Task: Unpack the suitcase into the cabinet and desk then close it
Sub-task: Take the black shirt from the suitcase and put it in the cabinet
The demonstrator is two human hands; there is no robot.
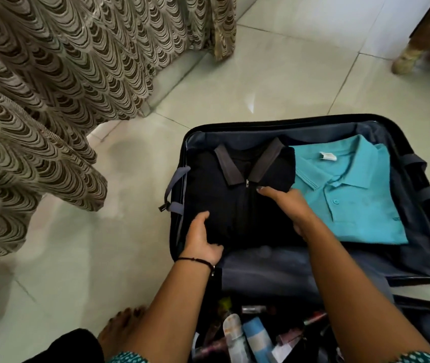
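Folded black, grey-collared polo shirt in my grasp.
It lies at the left inside the open black hard-shell suitcase; my left hand grips its near corner, my right hand its right edge.

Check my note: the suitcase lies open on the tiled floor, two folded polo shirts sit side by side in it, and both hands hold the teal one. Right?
Not quite. The head view shows the left hand and right hand holding the black polo shirt, not the teal polo shirt beside it. The suitcase does lie open on the tiled floor, shirts side by side.
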